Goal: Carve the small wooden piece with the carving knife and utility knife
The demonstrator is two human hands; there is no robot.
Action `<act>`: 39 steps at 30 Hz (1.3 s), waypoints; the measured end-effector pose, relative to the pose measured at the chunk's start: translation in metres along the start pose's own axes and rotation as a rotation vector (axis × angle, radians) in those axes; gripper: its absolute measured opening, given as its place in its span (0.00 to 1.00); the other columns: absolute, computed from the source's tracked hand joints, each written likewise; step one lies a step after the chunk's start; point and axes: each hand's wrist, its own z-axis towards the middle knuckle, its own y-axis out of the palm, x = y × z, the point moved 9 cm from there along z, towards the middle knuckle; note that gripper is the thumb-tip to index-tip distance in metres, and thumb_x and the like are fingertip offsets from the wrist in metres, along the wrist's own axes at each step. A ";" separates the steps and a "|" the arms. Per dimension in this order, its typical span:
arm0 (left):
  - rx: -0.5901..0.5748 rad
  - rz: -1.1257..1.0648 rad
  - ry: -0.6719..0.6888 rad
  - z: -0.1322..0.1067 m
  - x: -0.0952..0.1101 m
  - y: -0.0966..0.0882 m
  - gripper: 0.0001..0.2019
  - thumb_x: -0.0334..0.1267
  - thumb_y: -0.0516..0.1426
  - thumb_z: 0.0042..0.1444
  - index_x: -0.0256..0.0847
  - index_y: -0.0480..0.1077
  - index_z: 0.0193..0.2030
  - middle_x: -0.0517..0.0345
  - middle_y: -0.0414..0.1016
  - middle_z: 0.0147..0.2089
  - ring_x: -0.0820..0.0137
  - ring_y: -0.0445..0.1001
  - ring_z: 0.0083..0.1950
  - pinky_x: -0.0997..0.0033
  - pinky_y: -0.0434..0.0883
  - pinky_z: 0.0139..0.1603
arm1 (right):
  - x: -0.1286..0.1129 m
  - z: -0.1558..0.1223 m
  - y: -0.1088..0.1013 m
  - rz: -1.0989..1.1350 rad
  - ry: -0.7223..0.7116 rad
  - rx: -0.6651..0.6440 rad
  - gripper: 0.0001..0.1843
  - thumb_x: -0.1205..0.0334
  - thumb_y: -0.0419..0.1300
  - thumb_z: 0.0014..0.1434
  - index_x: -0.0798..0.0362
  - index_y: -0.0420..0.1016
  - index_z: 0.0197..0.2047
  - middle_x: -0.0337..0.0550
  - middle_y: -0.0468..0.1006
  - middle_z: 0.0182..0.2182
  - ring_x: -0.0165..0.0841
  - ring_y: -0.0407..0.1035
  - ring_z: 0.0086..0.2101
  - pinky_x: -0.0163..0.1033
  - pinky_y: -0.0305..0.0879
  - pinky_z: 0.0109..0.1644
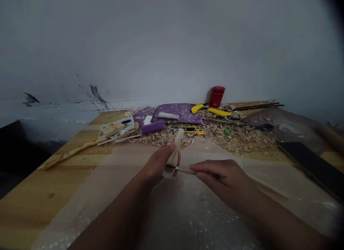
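My left hand (157, 163) is closed around a pale carved piece of wood (176, 149), which stands tilted with its narrow end up. Wrapped in my right hand (224, 173) is the light wooden handle of a carving knife (186, 170). Its blade lies against the lower part of the wood, beside my left fingers, and is partly hidden there. Beneath both hands spreads a clear plastic sheet (172, 214) over the wooden table (32, 192).
Wood shavings (242, 138) cover the table's far side, around yellow cutters (219, 112) and purple sheets (178, 112). A red container (216, 96) stands by the wall. To the left are a white tray (130, 125) and a long stick (72, 155); a dark flat board (311, 165) lies right.
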 end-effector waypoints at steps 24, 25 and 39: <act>-0.236 0.222 -0.062 -0.004 -0.010 0.025 0.24 0.53 0.44 0.55 0.36 0.66 0.20 0.62 0.61 0.13 0.77 0.58 0.14 0.78 0.54 0.15 | 0.000 -0.001 0.007 -0.067 0.028 -0.204 0.10 0.67 0.53 0.57 0.47 0.74 0.37 0.31 0.77 0.27 0.24 0.68 0.25 0.28 0.58 0.28; -0.211 0.189 -0.092 -0.003 -0.013 0.024 0.25 0.54 0.44 0.55 0.36 0.66 0.21 0.62 0.62 0.13 0.77 0.58 0.13 0.78 0.54 0.14 | -0.001 -0.001 0.006 -0.074 0.015 -0.191 0.10 0.67 0.53 0.57 0.47 0.74 0.37 0.31 0.77 0.27 0.24 0.68 0.26 0.28 0.58 0.28; 0.121 -0.221 -0.010 0.006 -0.003 -0.006 0.22 0.50 0.45 0.55 0.36 0.64 0.20 0.62 0.61 0.13 0.76 0.58 0.11 0.77 0.57 0.09 | -0.012 -0.009 -0.001 -0.206 -0.082 0.116 0.11 0.66 0.52 0.59 0.48 0.73 0.41 0.35 0.79 0.33 0.27 0.72 0.30 0.30 0.63 0.33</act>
